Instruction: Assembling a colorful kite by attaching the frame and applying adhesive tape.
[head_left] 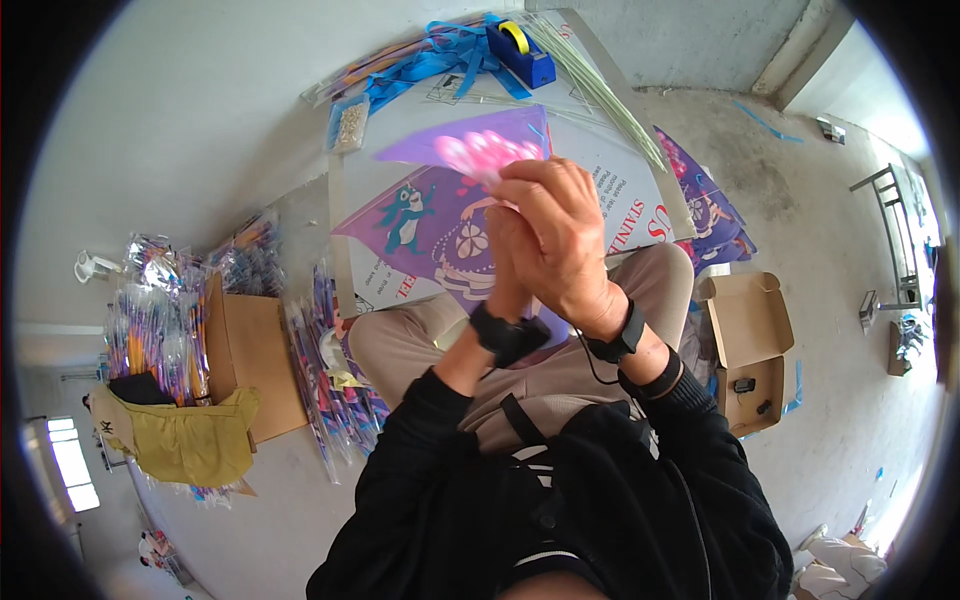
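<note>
A purple printed kite (448,215) with a blue cartoon animal and a figure in a frilled dress is spread over the board before my lap. Its upper part is lifted and folded, and the pink print (485,152) there is smeared by motion. My right hand (562,225) is closed, with its fingertips at the edge of that pink part. My left hand (512,262) is pressed up against the right one, closed and partly covered by it; what its fingers hold is hidden. Dark bands circle both wrists.
The board (640,190) carries a blue tape dispenser (522,55), blue ribbons (440,55), thin pale rods (600,85) and a small bag of beads (350,124). More printed kites (705,205) lie right, beside an open cardboard box (750,325). Packaged bundles (150,320) stand left.
</note>
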